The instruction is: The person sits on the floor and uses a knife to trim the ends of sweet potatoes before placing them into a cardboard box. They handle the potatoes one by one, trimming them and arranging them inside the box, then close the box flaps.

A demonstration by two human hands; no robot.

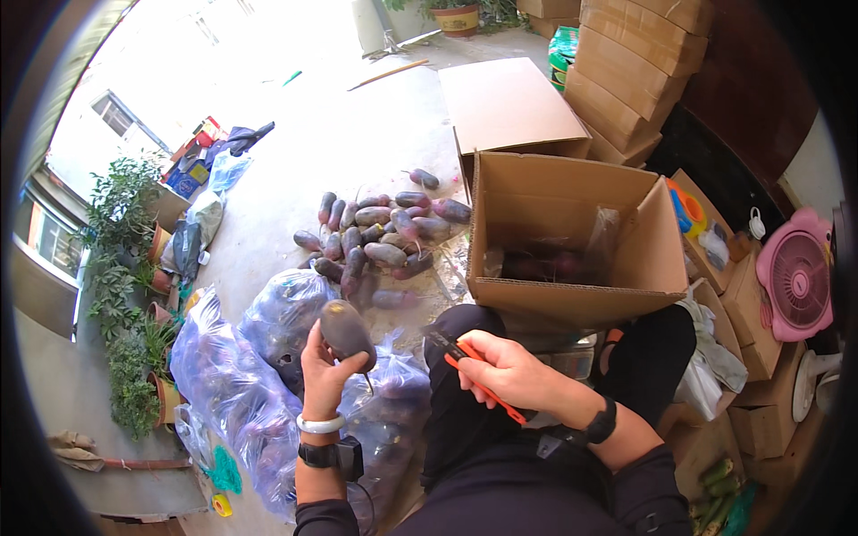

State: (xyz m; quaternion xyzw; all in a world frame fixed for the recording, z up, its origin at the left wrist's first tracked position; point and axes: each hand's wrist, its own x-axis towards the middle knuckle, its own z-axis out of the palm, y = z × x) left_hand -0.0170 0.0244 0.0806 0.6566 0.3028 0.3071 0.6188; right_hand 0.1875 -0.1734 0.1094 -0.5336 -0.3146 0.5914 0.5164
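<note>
My left hand (323,383) holds up a dark purple radish (346,333), its thin root hanging down beside my thumb. In my right hand (513,372) is an orange-handled knife (484,385); its dark blade points toward the radish but stays apart from it. Just beyond my hands, a loose heap of dark radishes (383,253) lies on the floor. An open cardboard box (570,301) stands in front of my knees, with dark radishes (563,264) and clear plastic lining inside, partly in shadow.
Several clear plastic bags of radishes (234,395) slump on my left. Potted plants (127,228) line the left wall. Stacked cartons (630,74) rise behind another box (513,100). A pink fan (798,281) and cartons crowd the right.
</note>
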